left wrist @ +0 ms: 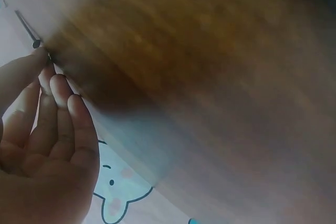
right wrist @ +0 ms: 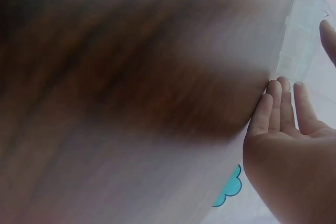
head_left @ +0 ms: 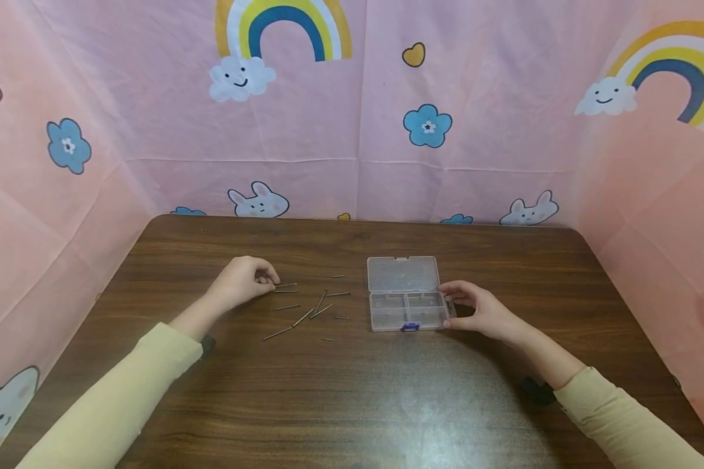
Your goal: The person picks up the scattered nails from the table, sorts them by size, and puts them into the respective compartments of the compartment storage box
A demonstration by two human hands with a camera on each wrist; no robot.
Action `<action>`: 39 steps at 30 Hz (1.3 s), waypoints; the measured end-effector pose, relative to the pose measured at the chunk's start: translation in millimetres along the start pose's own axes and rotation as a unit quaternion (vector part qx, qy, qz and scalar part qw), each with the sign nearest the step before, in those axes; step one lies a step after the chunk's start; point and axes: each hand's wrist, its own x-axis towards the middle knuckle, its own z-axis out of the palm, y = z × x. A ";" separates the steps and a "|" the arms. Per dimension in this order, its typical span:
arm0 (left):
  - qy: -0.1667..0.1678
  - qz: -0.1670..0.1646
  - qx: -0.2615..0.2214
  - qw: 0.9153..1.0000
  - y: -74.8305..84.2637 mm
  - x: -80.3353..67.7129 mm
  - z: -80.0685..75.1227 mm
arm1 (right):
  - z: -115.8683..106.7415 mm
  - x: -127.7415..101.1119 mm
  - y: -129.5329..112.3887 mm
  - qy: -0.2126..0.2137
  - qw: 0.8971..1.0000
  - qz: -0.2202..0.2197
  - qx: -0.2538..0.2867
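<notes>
Several thin metal nails [head_left: 304, 317] lie scattered on the dark wooden table [head_left: 352, 397], left of centre. My left hand [head_left: 274, 282] sits at their left end, thumb and fingertips pinching the end of one nail [head_left: 286, 284]. The left wrist view shows that pinch [left wrist: 46, 59], with a nail [left wrist: 27, 27] just beyond it. A clear plastic compartment box [head_left: 405, 309] with a blue latch lies open at mid-table, its lid [head_left: 403, 272] folded back. My right hand [head_left: 448, 306] holds its right end between thumb and fingers. The right wrist view shows the fingertips [right wrist: 281, 90] against the box [right wrist: 302, 19].
Pink cloth walls printed with rainbows, flowers and bunnies [head_left: 352, 130] close in the table at the back and both sides. Bare tabletop stretches between the box and the near edge. The compartments I can see in the box look empty.
</notes>
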 end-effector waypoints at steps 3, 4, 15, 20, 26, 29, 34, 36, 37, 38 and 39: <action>0.004 0.007 0.009 1.000 -0.5 0.4 -0.3 | 0.1 0.4 0.1 -0.001 1.000 0.002 -0.001; 0.006 0.008 0.012 1.000 -0.2 0.5 -0.3 | 0.4 0.7 0.1 -0.001 1.000 0.000 -0.002; 0.015 -0.027 -0.054 0.998 13.2 4.6 3.5 | 0.7 0.2 -1.4 0.001 1.000 -0.005 0.003; 0.020 -0.036 -0.098 0.994 22.2 6.2 6.3 | 1.0 1.9 0.9 0.002 1.000 0.002 -0.001; 0.019 -0.034 -0.124 0.992 34.0 11.1 14.7 | 0.5 1.9 1.0 -0.002 1.000 0.005 0.008; 0.018 -0.029 -0.128 0.991 41.0 14.0 18.9 | 0.4 1.6 0.3 -0.001 1.000 0.010 0.008; 0.013 -0.014 -0.134 0.991 53.6 19.3 26.8 | 1.0 1.7 0.2 0.001 1.000 0.012 0.005; 0.010 -0.005 -0.135 0.991 58.5 21.8 30.6 | 1.7 2.2 0.3 0.002 1.000 0.012 0.007; 0.008 0.000 -0.136 0.991 61.4 22.6 32.1 | 1.8 2.4 0.4 0.001 1.000 0.011 0.005; 0.006 0.005 -0.136 0.991 64.3 23.6 33.7 | 1.9 2.4 0.0 0.001 1.000 0.012 0.005; 0.004 0.010 -0.136 0.991 67.3 24.6 35.4 | 2.0 2.4 -0.2 0.001 1.000 0.014 0.006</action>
